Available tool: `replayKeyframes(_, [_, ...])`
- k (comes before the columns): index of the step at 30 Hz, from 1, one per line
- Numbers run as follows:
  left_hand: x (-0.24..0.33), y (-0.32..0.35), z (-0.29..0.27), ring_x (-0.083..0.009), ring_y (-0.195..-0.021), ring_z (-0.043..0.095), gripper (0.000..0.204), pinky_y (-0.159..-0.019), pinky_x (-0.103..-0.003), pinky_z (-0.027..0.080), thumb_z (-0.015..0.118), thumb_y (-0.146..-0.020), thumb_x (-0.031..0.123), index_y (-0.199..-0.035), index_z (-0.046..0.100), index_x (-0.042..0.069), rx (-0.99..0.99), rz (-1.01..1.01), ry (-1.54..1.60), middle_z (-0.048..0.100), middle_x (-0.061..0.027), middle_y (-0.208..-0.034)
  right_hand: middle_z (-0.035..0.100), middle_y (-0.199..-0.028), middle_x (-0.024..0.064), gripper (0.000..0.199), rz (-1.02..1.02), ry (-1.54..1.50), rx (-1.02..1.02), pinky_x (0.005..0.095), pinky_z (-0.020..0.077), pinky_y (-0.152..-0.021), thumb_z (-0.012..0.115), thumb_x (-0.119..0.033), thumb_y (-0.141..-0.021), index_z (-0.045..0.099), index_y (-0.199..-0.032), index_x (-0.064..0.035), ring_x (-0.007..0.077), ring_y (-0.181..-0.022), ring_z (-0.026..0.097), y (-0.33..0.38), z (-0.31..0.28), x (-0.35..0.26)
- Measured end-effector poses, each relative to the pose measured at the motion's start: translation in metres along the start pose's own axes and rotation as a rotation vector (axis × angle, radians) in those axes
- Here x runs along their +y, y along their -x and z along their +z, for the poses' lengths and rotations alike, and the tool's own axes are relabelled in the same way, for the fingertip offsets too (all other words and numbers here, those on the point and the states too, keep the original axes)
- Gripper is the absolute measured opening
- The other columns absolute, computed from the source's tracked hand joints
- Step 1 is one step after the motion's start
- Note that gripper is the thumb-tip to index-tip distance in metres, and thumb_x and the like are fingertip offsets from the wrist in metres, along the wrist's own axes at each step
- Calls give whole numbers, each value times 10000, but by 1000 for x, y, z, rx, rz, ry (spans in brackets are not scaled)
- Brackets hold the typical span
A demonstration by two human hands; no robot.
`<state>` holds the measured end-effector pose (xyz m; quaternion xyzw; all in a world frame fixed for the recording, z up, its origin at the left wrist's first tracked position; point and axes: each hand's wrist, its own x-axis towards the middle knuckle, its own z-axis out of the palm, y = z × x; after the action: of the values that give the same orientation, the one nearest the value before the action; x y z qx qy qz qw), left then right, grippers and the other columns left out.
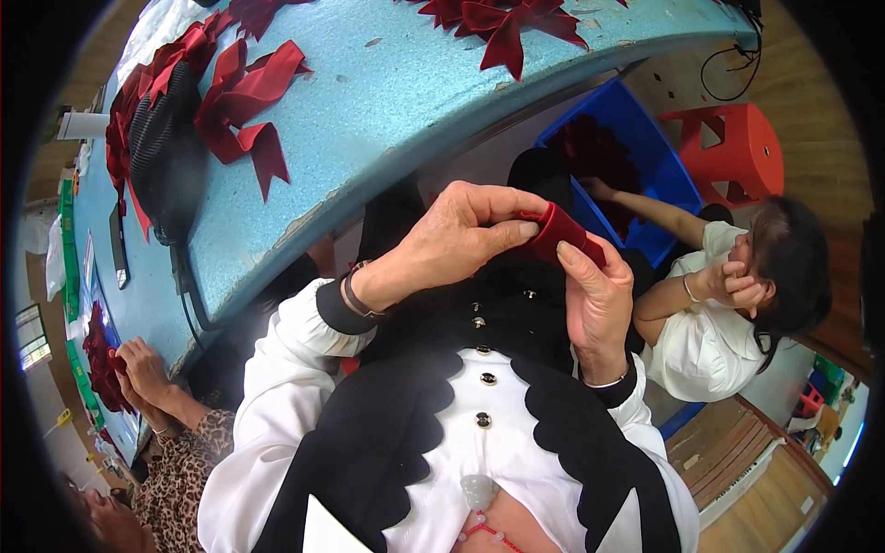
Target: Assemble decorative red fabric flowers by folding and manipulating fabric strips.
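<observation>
In front of my chest I hold a dark red velvet ribbon (559,232), folded into a short, wide loop. My left hand (452,235) pinches the loop's left end between thumb and fingers. On its other side my right hand (597,300) grips it, the thumb laid on the front and the fingers behind. What lies inside the fold is hidden. Both hands are off the table, in the air beyond its near edge.
Red ribbon bows (244,111) lie on the blue table (369,111), beside a black ribbed device (166,157) with a cable. A blue bin (668,152) holds dark red pieces; a person in white reaches into it. A red stool (737,152) stands behind. Another person's hands (147,378) work at left.
</observation>
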<state>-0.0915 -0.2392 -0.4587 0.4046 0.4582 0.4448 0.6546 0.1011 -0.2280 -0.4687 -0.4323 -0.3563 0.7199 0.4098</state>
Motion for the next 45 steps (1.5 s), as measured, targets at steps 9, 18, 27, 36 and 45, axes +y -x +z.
replayKeyframes(9, [3, 6, 8, -29, -675, 562, 126, -571, -179, 437, 574, -909, 39, -1023, 596, -10, 59, 158, -241, 658, 0, -808, 655, -1048, 108, 244, 39, -117, -28, 366, 424, -977, 663, -33, -836, 631, -1072, 18, 200, -999, 603, 1, -2, 4])
replayKeyframes(18, [3, 6, 12, -55, -745, 608, 218, -620, -186, 478, 640, -875, 40, -1072, 570, -21, 128, 58, -58, 680, -43, -886, 639, -1109, 114, 276, 117, -280, -69, 400, 412, -1000, 652, -74, -857, 604, -1117, 5, 219, -1048, 591, -3, -8, 12])
replayKeyframes(27, [2, 0, 11, -78, -849, 624, 252, -743, -194, 499, 666, -856, 27, -1079, 567, -33, 158, 77, -24, 680, -68, -934, 632, -1130, 120, 285, 75, -289, -89, 411, 401, -1020, 623, -85, -882, 586, -1149, 6, 230, -1084, 580, -5, -9, 12])
replayKeyframes(36, [-13, 12, -1, -66, -802, 602, 279, -704, -186, 488, 673, -828, -24, -1087, 567, -21, 294, 247, -24, 656, -70, -977, 626, -1146, 114, 302, 99, -345, -88, 399, 405, -1012, 624, -104, -884, 580, -1163, 2, 227, -1092, 578, -10, -2, 11])
replayKeyframes(45, [-33, 18, 6, -44, -675, 582, 295, -581, -192, 479, 715, -756, -52, -1023, 596, -15, 228, 155, -136, 664, -31, -880, 626, -1144, 107, 303, 126, -365, -75, 381, 414, -992, 618, -109, -888, 579, -1167, 3, 217, -1091, 577, -12, 1, 16])
